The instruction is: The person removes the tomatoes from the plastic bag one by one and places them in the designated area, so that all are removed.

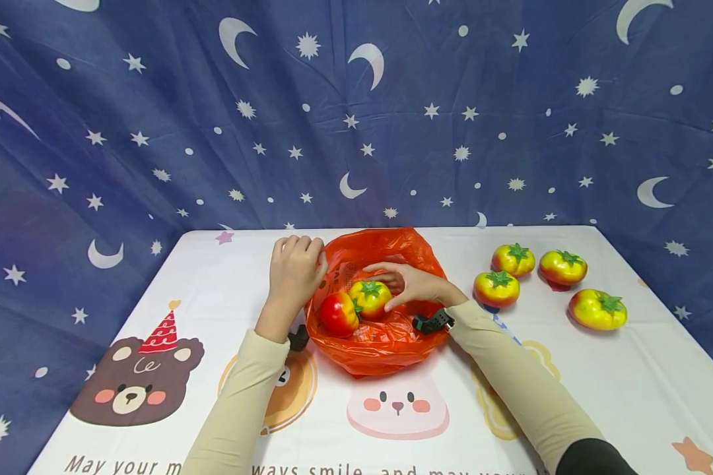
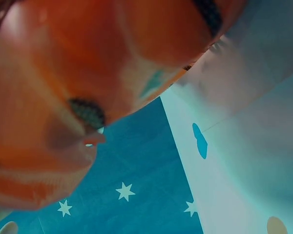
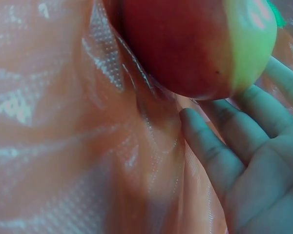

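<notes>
A red plastic bag [image 1: 362, 356] stands with its mouth wide at the middle of the table. Inside lie two tomatoes with green tops, a mostly red one [image 1: 339, 315] and a yellower one [image 1: 371, 299]. My left hand [image 1: 297, 267] grips the bag's left rim with curled fingers; in the left wrist view the bag [image 2: 88, 58] fills much of the picture. Reaching in over the right rim, my right hand [image 1: 417, 285] has its fingers spread beside the yellower tomato. The right wrist view shows its loosely extended fingers [image 3: 239, 131] close under a red-and-yellow tomato [image 3: 185, 44]; contact is unclear.
Several more tomatoes sit on the table's right side, among them one at the back [image 1: 513, 260], one nearer the bag [image 1: 496, 290] and one farthest right [image 1: 597, 310]. The white tablecloth [image 1: 172, 455] has printed cartoon faces. A blue star-patterned curtain [image 1: 416, 125] hangs behind.
</notes>
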`<state>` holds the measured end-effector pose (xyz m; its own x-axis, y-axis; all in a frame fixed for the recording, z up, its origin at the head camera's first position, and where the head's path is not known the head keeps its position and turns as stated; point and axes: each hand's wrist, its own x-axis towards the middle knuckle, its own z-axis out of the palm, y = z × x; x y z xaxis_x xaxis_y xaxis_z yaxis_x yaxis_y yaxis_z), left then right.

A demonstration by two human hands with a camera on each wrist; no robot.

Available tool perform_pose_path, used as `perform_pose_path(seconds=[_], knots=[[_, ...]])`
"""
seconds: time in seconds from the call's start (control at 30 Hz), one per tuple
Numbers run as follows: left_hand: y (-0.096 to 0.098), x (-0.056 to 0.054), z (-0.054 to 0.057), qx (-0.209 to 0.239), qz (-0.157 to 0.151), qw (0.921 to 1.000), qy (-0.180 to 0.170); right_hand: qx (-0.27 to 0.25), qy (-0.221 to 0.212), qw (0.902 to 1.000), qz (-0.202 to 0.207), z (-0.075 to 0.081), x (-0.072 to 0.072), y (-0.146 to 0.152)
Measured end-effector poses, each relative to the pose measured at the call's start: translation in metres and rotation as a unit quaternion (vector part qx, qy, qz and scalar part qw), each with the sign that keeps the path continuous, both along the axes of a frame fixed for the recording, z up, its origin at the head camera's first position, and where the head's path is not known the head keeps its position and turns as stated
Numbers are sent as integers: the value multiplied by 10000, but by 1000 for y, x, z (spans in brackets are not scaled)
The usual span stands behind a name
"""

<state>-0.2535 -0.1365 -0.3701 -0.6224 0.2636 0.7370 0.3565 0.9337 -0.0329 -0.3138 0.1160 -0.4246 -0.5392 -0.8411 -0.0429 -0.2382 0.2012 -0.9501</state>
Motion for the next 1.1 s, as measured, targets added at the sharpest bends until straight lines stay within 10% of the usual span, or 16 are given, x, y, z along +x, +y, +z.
perform_pose_path(seconds=[1.1], knots=[[0, 0, 1, 60, -18, 10000, 59, 321, -63, 9987, -380, 1, 1, 4]])
